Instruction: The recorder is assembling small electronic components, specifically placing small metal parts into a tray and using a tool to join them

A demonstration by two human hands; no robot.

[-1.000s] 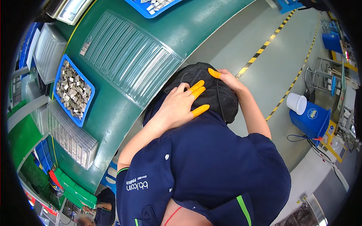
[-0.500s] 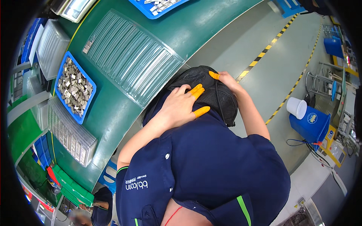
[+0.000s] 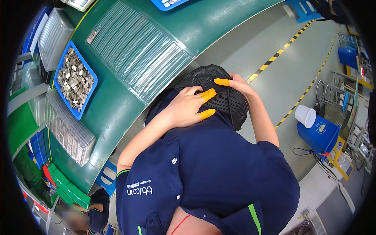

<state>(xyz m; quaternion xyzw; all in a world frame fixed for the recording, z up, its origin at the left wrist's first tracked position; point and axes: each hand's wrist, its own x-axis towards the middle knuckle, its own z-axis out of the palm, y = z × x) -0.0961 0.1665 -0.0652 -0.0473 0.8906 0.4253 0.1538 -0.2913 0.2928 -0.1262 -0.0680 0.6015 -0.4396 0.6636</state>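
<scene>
A black mesh bag (image 3: pixel 233 105) with a dark cord across it rests on my lap, close to the bench edge. My left hand (image 3: pixel 187 106) lies over its near left side, fingers stretched and thumb apart, with orange finger cots on the thumb and two fingers. On the bag's right side my right hand (image 3: pixel 242 87) grips the mesh. Its thumb, in an orange cot, presses on top, while the other fingers are hidden behind the bag.
The green bench (image 3: pixel 113 133) holds a ribbed clear tray (image 3: pixel 137 51), a blue bin (image 3: pixel 95 74) of small metal pieces and stacked clear trays (image 3: pixel 70 125). Right, a white bucket (image 3: pixel 305 116) stands on a blue box (image 3: pixel 319 135). Another person (image 3: pixel 100 209) is at lower left.
My right thumb has moved left and inward over the mesh. My left hand stays nearly in place on the bag. The whole view has shifted slightly.
</scene>
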